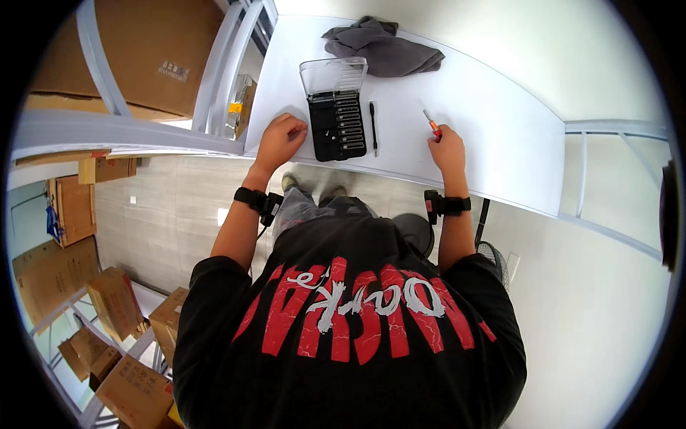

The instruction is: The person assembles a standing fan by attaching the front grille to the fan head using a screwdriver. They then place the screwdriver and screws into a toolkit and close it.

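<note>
- Screwdriver [434,127] with a red-and-orange handle, gripped in the right hand [449,148], over the right part of the white table [500,136], its metal shaft pointing away.
- Black rod [373,125], between that hand and an open tool case [323,136] with metal pieces in rows.
- Left hand [283,138], fingers curled, just left of the case; cannot tell whether it holds anything.
- Grey cloth [386,53], crumpled beyond the case.

white surface [507,136] | far edge: crumpled gray cloth [389,53] | left part: open black tool case [324,134], clear lid [330,74] | just right of case: slim black rod [374,127]
</note>
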A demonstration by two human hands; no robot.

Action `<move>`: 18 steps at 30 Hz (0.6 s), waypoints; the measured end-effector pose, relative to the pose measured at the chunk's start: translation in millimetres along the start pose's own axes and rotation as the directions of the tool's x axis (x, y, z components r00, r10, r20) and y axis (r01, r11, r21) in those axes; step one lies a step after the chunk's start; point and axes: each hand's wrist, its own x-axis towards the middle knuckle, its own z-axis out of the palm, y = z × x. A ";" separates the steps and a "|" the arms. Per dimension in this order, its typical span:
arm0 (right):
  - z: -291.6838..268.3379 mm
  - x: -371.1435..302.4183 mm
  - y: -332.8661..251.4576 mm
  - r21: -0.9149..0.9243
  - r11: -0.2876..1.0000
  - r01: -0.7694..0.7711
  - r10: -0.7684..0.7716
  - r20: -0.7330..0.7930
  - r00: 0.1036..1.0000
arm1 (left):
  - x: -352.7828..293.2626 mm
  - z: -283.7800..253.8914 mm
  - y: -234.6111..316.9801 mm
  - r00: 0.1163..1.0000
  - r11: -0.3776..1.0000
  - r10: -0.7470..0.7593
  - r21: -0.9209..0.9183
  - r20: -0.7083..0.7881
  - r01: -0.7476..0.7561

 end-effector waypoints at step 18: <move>6.0 25.6 1.7 -0.201 0.967 0.155 -0.149 0.048 0.988 | -5.0 4.1 -4.6 0.998 0.999 0.020 -0.036 -0.063 -0.023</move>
